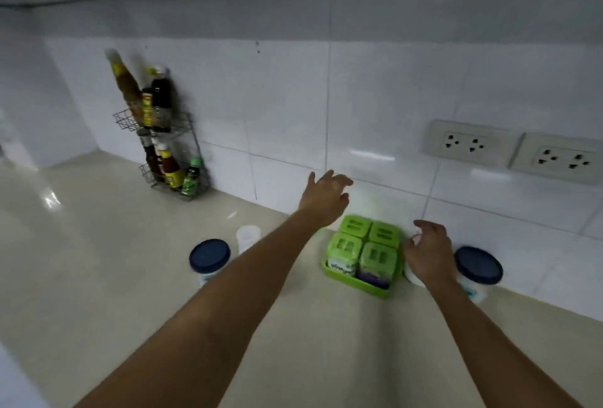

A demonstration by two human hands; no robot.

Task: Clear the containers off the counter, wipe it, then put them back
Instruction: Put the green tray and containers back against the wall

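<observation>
Entering from the lower edge: two bare forearms, stretched over a pale glossy counter [98, 261].

Item, centre left: left blue-lidded jar [209, 256], white body, upright on the counter. Just beyond it, a small clear cup [248, 238], upright.

Item, centre right: green tray [355, 287] holding four green-lidded containers [365, 244] in a two-by-two block (one front label reads "vinegar"). It stands close to the wall.

Item, right of the tray: right hand [429, 254], fingers arched downward over a white round container [412, 275] that sits between the tray and the right blue-lidded jar [478, 265]. Whether the fingers actually grasp it cannot be told; most of it is hidden under the palm.

Item, above and behind the tray: left hand [326, 199], fingers spread and slack, holding nothing, raised in front of the white tiled wall [375, 97].

Item, upper left of the frame: two-tier wire rack [192, 153] against the wall, loaded with sauce bottles [161, 101].

Item, right edge, on the wall: two double sockets [470, 143].
</observation>
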